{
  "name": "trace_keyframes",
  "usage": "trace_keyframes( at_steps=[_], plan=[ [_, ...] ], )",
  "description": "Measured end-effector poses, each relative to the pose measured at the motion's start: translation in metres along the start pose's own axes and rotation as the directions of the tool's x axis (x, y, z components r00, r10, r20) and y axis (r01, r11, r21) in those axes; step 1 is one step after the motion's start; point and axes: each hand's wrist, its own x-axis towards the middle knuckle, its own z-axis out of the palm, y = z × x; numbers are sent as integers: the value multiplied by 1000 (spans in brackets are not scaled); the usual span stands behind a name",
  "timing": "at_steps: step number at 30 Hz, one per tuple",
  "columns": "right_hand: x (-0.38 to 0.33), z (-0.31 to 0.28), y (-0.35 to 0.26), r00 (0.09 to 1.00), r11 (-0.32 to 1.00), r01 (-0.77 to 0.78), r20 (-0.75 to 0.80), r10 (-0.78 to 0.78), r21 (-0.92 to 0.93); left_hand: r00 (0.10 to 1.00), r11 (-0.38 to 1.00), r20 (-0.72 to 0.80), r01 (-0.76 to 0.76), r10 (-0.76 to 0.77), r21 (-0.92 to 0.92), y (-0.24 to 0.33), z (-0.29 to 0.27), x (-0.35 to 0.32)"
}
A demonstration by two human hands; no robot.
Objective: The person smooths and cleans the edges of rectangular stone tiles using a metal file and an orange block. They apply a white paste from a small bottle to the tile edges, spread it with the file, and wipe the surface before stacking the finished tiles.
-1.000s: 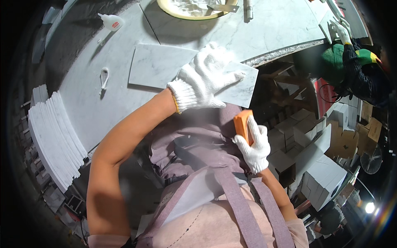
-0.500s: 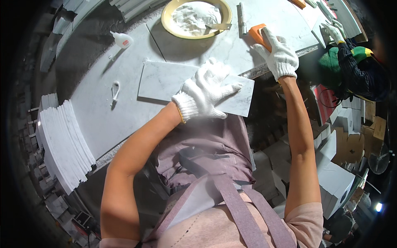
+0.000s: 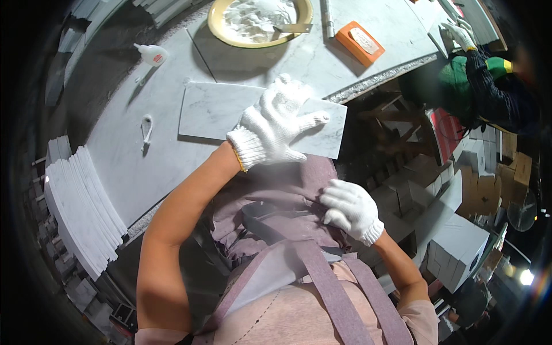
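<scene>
A grey-veined white marble tile (image 3: 210, 109) lies on the worktable, its right part jutting past the front edge over my apron. My left hand (image 3: 273, 123), in a white knitted glove, rests spread on this tile. Its thumb points right, and the fingertips reach the tile's far edge. Gloved as well, my right hand (image 3: 352, 211) hovers by the apron at my waist, below the tile. Its fingers are extended and nothing shows in them. An orange block (image 3: 360, 43) with a whitish patch on top lies on the table, apart from both hands.
Beyond the tile stands a yellow basin (image 3: 215, 29) of white powder with a scraper (image 3: 296, 27) in it. A squeeze bottle (image 3: 152, 55) is at the left. Stacked tiles (image 3: 86, 210) flank the near left. A co-worker (image 3: 477, 86) works at the far right.
My right hand has let go of the orange block, which now lies on the table, and has come back toward my waist. My left hand stays on the tile.
</scene>
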Motion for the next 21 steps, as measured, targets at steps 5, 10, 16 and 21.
trace_keyframes(
  at_steps=[5, 10, 16, 21],
  plan=[
    [13, 35, 8, 659, 543, -441, -153, 737, 715, 999, 999, 33, 13, -14, 33, 3, -3, 0],
    [29, 59, 8, 676, 484, -438, -77, 732, 757, 999, 999, 37, 37, -38, 31, 5, -7, 0],
    [14, 55, -7, 688, 354, -348, -20, 726, 868, 1000, 999, 14, 15, -16, 46, 4, -4, 1],
    [28, 58, 9, 584, -63, -198, 169, 794, 978, 999, 1000, -36, -10, 10, 1, 5, -6, 1]
  ],
)
